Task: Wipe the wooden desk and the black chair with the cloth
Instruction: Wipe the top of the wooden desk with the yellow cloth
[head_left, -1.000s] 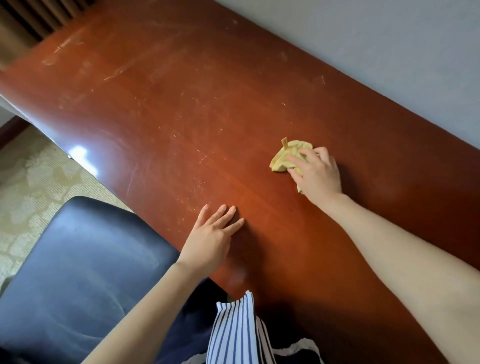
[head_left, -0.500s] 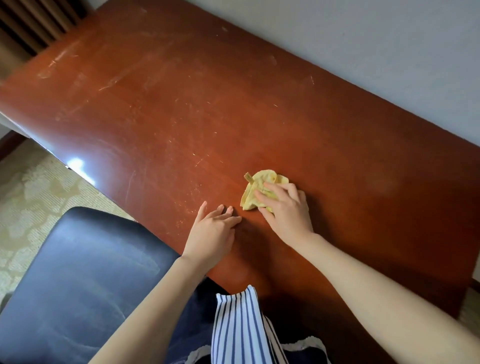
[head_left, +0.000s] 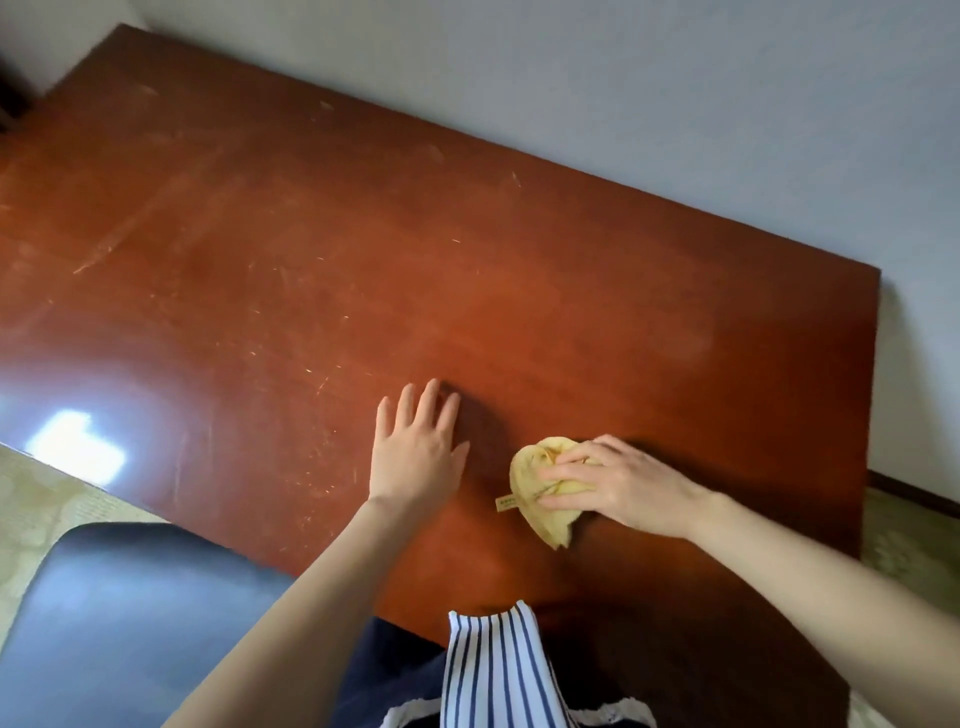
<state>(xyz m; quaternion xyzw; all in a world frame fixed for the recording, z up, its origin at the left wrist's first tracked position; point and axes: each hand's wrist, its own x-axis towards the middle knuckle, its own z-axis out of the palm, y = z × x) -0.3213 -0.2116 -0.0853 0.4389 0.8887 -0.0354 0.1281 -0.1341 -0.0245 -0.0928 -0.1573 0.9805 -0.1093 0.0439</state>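
Two sets of fingers: left hand flat on desk, right hand gripping cloth.

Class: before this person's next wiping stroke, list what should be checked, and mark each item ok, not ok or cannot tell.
1. The right hand grips the cloth: ok.
2. The cloth lies on the wooden desk: ok.
3. Leftward path free: not ok, the left hand lies flat beside the cloth.
4. The pale streaks on the desk are dirt, not scratches: cannot tell.
5. The black chair is wiped: cannot tell.
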